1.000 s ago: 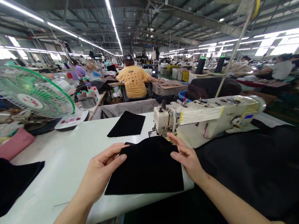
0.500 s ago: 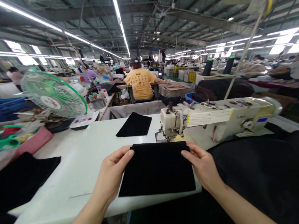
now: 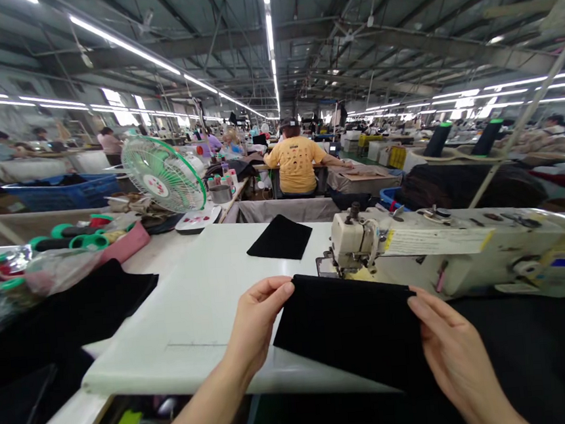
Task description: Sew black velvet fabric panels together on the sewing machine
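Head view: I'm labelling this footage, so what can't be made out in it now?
All in the head view:
Back of the black cloth between left hand and right hand: hidden by its front.
Its lower right edge: lost in darkness.
Right end of the sewing machine: cut off by the picture's edge.
Paper label wording: too small, blurred.

Plain black across the held cloth [image 3: 349, 328] and the flat piece [image 3: 281, 238] beyond. Whitish on the tabletop [image 3: 205, 291], cream on the sewing machine [image 3: 351, 240]. Green around the fan [image 3: 155, 183], red motifs on its white hub; yellow with small dark motifs on the shirt [image 3: 295, 164] ahead
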Tool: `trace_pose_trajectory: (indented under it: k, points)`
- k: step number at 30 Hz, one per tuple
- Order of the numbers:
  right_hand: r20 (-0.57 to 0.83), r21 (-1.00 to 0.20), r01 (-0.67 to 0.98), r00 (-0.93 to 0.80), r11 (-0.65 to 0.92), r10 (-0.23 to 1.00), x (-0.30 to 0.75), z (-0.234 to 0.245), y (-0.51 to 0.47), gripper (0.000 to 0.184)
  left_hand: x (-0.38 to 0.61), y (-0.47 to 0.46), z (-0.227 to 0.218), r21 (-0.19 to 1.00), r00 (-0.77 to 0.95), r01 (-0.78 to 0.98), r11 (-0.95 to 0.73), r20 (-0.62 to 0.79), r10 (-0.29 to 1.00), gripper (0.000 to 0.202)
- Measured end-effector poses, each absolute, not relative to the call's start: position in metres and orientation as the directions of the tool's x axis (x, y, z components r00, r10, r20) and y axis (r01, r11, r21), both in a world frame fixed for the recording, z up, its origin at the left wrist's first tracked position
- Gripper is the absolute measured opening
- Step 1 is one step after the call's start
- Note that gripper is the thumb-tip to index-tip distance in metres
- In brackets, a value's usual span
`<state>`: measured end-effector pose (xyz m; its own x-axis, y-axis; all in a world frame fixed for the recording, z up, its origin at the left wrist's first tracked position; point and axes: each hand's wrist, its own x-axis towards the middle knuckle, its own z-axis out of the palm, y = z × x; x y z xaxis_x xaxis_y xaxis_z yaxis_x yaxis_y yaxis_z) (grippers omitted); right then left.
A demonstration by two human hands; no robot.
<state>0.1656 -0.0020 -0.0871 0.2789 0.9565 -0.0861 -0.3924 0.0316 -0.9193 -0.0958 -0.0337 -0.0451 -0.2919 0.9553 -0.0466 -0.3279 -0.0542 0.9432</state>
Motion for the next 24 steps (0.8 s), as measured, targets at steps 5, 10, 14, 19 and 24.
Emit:
trace_pose_trajectory:
  k: [5, 10, 14, 19, 24]
  points:
    - [-0.103, -0.911, -0.412, 0.252, 0.01, 0.962, 0.168, -0.087, 0.0, 0.043, -0.095, -0.032, -0.046, 0.967, -0.365, -0.232, -0.107, 0.016, 0.931, 0.027]
    - [-0.075, -0.915, -0.402, 0.275, 0.044, 0.959, 0.168, -0.085, -0.001, 0.04, -0.094, -0.029, -0.045, 0.971, -0.367, -0.205, -0.125, 0.043, 0.929, 0.025]
    - [-0.066, -0.926, -0.375, 0.278, 0.045, 0.958, 0.166, -0.084, 0.0, 0.04, -0.095, -0.027, -0.047, 0.974, -0.389, -0.188, -0.127, 0.045, 0.92, 0.024]
    - [-0.039, -0.943, -0.329, 0.275, 0.056, 0.961, 0.166, -0.087, 0.002, 0.04, -0.098, -0.023, -0.052, 0.979, -0.407, -0.155, -0.131, 0.058, 0.912, 0.025]
    - [0.073, -0.963, -0.236, 0.239, 0.131, 0.968, 0.169, -0.083, 0.001, 0.03, -0.101, -0.022, -0.05, 0.969, -0.429, -0.183, -0.167, 0.074, 0.9, 0.031]
